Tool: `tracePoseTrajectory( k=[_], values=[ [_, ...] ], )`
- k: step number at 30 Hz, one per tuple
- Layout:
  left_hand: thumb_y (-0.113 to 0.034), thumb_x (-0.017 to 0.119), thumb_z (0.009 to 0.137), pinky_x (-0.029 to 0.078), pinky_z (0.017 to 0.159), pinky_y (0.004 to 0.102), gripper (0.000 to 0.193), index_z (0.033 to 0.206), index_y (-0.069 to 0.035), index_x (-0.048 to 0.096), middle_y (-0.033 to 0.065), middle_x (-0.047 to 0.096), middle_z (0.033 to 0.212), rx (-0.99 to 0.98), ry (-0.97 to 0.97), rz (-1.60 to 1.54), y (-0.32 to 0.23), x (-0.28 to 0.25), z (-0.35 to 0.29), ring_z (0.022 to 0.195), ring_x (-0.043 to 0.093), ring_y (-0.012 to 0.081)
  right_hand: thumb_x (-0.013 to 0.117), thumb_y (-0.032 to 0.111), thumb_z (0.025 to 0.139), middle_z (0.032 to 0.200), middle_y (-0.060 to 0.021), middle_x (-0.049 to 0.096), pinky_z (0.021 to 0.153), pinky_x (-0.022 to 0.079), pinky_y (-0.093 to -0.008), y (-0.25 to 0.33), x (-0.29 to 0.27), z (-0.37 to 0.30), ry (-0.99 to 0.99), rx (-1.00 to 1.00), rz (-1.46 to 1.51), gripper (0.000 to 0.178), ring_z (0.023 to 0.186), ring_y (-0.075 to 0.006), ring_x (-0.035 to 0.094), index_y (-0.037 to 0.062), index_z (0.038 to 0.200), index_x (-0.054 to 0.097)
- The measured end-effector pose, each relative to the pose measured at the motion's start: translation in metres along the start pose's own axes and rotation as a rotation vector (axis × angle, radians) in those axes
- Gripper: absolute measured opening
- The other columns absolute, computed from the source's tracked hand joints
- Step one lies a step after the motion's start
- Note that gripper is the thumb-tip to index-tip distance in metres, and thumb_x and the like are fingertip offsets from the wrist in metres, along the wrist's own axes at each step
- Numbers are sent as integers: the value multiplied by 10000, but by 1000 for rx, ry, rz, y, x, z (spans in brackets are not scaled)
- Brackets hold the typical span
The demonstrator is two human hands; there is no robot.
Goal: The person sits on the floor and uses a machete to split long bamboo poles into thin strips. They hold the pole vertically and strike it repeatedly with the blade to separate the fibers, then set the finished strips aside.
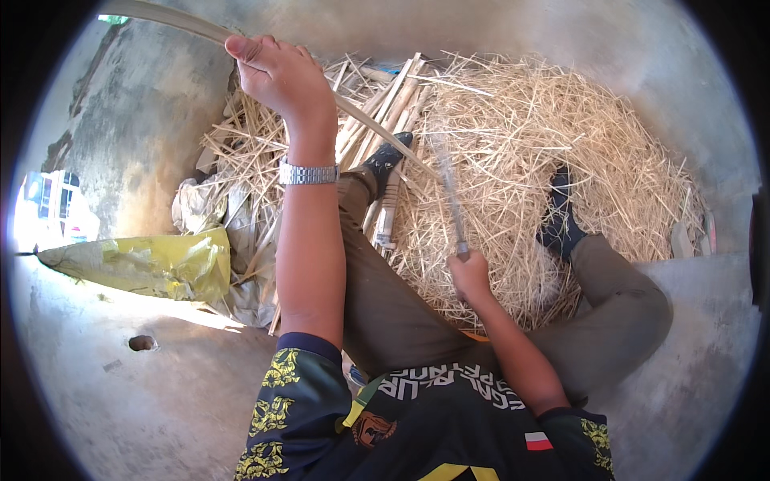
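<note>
My left hand (281, 76) is raised at the upper left, its fingers wrapped round a long pale strip, apparently bamboo (375, 127). The strip slants from the upper left edge, through the fist, down to the middle of the shavings. My right hand (471, 276) grips the handle of a long knife (451, 196) near the centre. Its blade is smeared by motion and points away from me, close to the strip's lower end. Whether blade and strip touch, I cannot tell.
A wide heap of straw-like shavings (513, 136) covers the ground ahead, between my outstretched legs and dark-covered feet. Several pale split lengths (393, 112) lie beside my left foot. A yellow plastic sack (152, 264) lies at the left. Stained concrete walls (561, 28) enclose the space.
</note>
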State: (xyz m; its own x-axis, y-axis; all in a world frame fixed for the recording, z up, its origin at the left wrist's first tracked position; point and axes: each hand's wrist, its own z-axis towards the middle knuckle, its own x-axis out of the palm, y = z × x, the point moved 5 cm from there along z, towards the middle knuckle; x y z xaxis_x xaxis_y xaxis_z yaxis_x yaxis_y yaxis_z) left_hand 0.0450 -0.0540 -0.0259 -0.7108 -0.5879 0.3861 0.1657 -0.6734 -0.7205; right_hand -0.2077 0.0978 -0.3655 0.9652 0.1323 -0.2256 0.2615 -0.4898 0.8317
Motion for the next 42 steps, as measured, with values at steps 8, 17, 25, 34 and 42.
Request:
tracePoseTrajectory(
  k=[8, 17, 25, 34, 42],
  values=[
    [-823, 364, 910, 232, 417, 290, 713, 796, -121, 317, -29, 248, 580, -63, 112, 6, -3, 6, -2, 459, 287, 97, 640, 166, 837, 664, -124, 647, 600, 485, -408, 28, -18, -11, -56, -81, -184, 176, 607, -247, 643, -8, 856, 651],
    [-808, 364, 925, 169, 448, 303, 693, 803, -127, 321, -32, 238, 591, -127, 179, -95, -5, 22, -11, 474, 224, 108, 655, 172, 842, 656, -119, 615, 592, 470, -394, 5, -9, 5, -43, -192, 55, 188, 588, -223, 592, -5, 792, 616],
    [-761, 370, 966, 188, 430, 287, 664, 771, -128, 327, -38, 250, 596, -176, 179, -130, -7, 18, -10, 460, 234, 94, 690, 229, 805, 660, -150, 632, 572, 490, -437, -2, -10, 13, 69, 99, -144, 247, 588, -291, 636, -14, 806, 646],
    [-762, 378, 958, 171, 466, 298, 653, 792, -133, 328, -40, 205, 604, -206, 249, -193, -2, 15, -7, 494, 180, 110, 722, 171, 869, 598, -29, 574, 473, 396, -326, 24, -27, 9, -156, -213, -93, 229, 467, -123, 494, 43, 753, 572],
    [-793, 374, 940, 172, 488, 310, 684, 806, -123, 336, -24, 226, 608, -170, 262, -141, -4, 14, -9, 509, 187, 118, 627, 135, 915, 634, -62, 585, 570, 427, -317, 12, -22, 1, -217, -385, 280, 164, 606, -120, 543, -5, 832, 609]
  ],
)
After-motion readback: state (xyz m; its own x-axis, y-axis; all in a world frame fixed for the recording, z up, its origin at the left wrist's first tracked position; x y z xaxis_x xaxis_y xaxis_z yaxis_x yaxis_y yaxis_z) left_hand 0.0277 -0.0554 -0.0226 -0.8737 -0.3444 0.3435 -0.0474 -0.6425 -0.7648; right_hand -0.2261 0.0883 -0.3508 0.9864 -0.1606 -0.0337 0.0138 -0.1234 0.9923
